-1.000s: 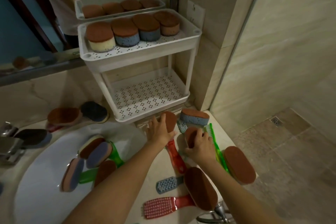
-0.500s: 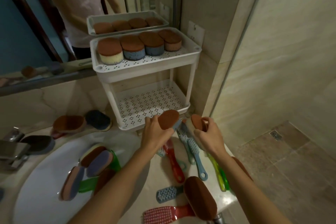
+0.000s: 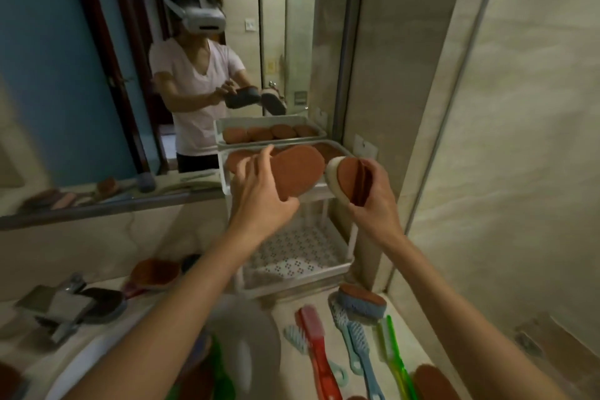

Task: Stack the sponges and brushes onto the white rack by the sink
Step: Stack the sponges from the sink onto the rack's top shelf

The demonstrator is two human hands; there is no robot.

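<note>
My left hand (image 3: 259, 198) grips an oval sponge with a brown scouring face (image 3: 297, 172), raised in front of the top shelf of the white rack (image 3: 339, 266). My right hand (image 3: 376, 201) holds a white sponge with a brown face (image 3: 345, 178), tilted on edge at the rack's right front corner. Several brown-topped sponges (image 3: 329, 151) lie on the top shelf, mostly hidden behind my hands. The perforated lower shelf (image 3: 292, 258) holds nothing. On the counter lie a red brush (image 3: 316, 344), blue brushes (image 3: 357, 344), a green brush (image 3: 394, 351) and a blue sponge (image 3: 362, 302).
A white sink basin (image 3: 243, 351) sits at lower left, with a metal tap (image 3: 61, 308) beside it. Dark and brown sponges (image 3: 156, 273) lie behind the basin. A mirror (image 3: 130, 75) backs the counter. A tiled wall (image 3: 503, 140) rises on the right.
Both hands picked up a sponge each from the counter and rose to the level of the rack's top shelf. The camera tilted upward.
</note>
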